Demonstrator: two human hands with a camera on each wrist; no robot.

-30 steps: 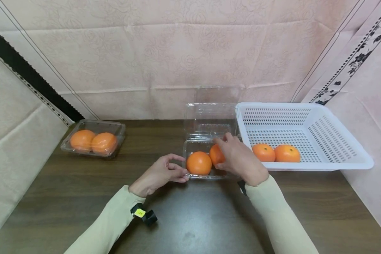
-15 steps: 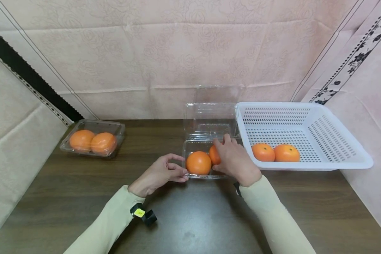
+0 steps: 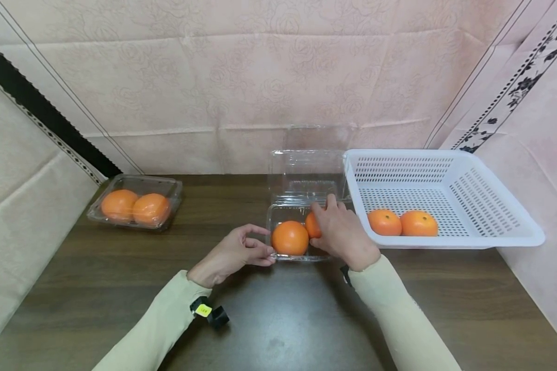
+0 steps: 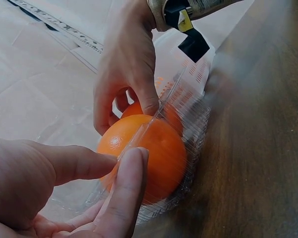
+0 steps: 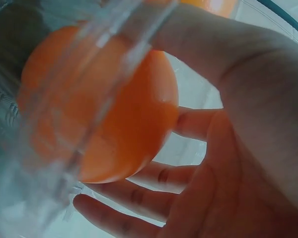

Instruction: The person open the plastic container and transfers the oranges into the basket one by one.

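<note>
On the brown wooden tabletop (image 3: 278, 319), the left hand (image 3: 232, 252) pinches a clear, flimsy-looking plastic box (image 3: 301, 258), the right hand (image 3: 344, 234) grips a round, firm-looking orange (image 3: 312, 225) by its sides.

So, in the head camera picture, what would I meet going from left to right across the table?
Clear box at far left → left hand → unobstructed orange next to it → right hand → white basket.

Glare pales the tabletop (image 3: 278, 319) — wrist views look dimmer.

Pale green sleeves (image 3: 410, 314), black wristbands (image 3: 197, 304)
</note>
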